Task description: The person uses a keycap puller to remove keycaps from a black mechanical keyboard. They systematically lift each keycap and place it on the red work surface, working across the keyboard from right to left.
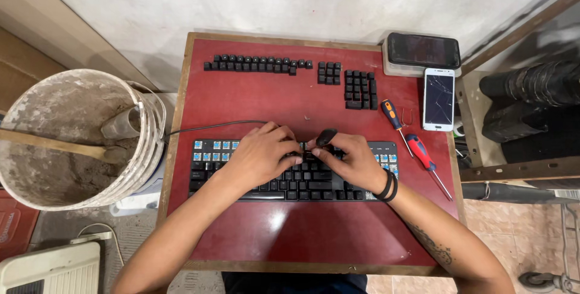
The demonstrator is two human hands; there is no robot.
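I see both hands meeting over the middle of the black keyboard (290, 173), which lies near the front of the red table (302, 233): my left hand (263, 155) is curled down onto the keys, and my right hand (350, 161) pinches a small dark tool or keycap (325, 137), though I cannot tell which. A crooked pull could snap a switch stem on the keyboard. A slip could flick the piece toward the loose keycap rows (260, 63) behind the keyboard.

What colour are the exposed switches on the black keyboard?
Blue, on the black keyboard's exposed switches; head view.
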